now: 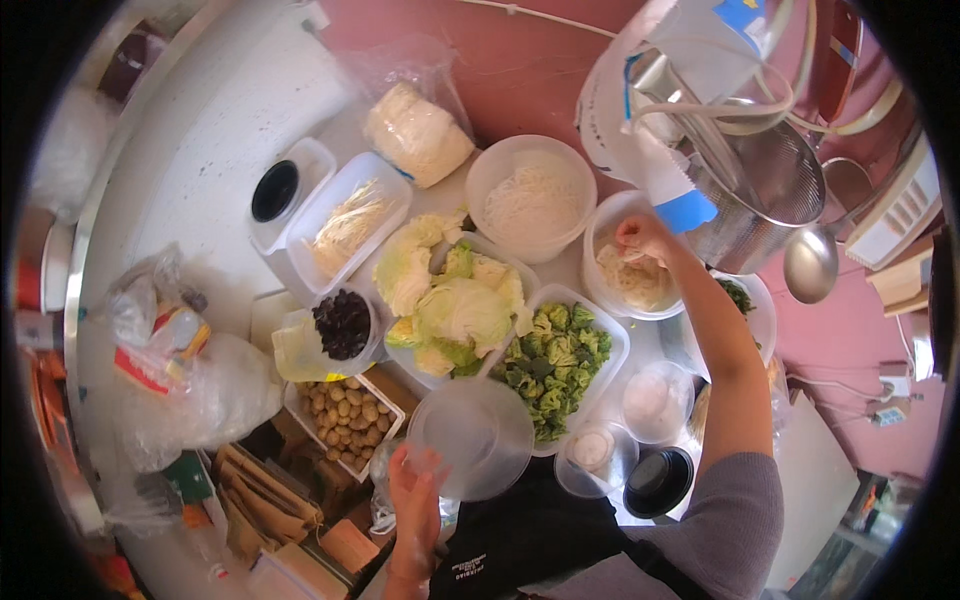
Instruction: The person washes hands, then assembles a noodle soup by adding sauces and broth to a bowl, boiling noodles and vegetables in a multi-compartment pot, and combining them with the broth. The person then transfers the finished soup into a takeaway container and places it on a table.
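My left hand (415,487) grips the rim of a round translucent plastic bowl (472,442), with no food visible in it, in front of my apron. My right hand (645,238) reaches into a round plastic tub (595,289), its fingers closed on some of the pale, thin food strips (634,276) there. Beside that tub stands a larger round tub of white noodles (531,202). Broccoli florets (555,360) fill a rectangular tub nearer to me. Left of them, cabbage leaves (457,311) heap above another tub.
Enoki mushrooms (349,229), black fungus (343,324) and a wrapped pale block (418,135) sit to the left and back. Small potatoes (349,420) fill a box lower left. A metal strainer (750,202) and ladle (811,262) hang at right; a black bowl (658,482) stands near my right arm.
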`<state>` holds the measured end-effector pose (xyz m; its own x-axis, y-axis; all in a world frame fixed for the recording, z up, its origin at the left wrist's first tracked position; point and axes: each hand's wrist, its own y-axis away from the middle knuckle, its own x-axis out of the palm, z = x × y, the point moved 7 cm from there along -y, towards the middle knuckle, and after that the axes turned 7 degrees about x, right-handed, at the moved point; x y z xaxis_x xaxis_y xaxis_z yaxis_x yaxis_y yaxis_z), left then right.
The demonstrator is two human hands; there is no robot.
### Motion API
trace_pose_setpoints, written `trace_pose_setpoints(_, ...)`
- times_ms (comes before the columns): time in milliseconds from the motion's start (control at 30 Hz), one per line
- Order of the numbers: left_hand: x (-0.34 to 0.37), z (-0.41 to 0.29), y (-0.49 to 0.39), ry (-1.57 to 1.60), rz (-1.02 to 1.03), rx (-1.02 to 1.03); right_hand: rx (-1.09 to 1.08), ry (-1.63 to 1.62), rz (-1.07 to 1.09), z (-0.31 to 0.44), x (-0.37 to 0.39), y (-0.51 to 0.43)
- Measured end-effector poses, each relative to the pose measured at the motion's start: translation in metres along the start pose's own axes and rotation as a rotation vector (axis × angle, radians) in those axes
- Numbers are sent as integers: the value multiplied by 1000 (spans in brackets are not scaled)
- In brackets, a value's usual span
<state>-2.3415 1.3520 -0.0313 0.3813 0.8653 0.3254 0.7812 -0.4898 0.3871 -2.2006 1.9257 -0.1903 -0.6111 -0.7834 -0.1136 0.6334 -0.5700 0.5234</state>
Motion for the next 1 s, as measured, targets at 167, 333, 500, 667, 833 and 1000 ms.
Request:
trace_pose_setpoints(167,56,37,-66,5,193,-167,-212,272,-188,15,-6,27)
trace_pose_setpoints(333,92,63,-82,-119,266,-228,-191,954,-225,-11,28,-12)
trace_pose_setpoints(500,98,56,-87,-142,266,-225,-132,300,-160,9,5,14)
trace_pose_setpoints(667,116,71,-99,-51,183,-315,129,-175,-210,58,17,108)
trace_pose_setpoints(833,145,90,-103,114,275,-338,-19,35,77,113,111,172)
trace_pose_setpoints(1000,139,91,-104,188,298,-318,-290,158,105,131,143,171)
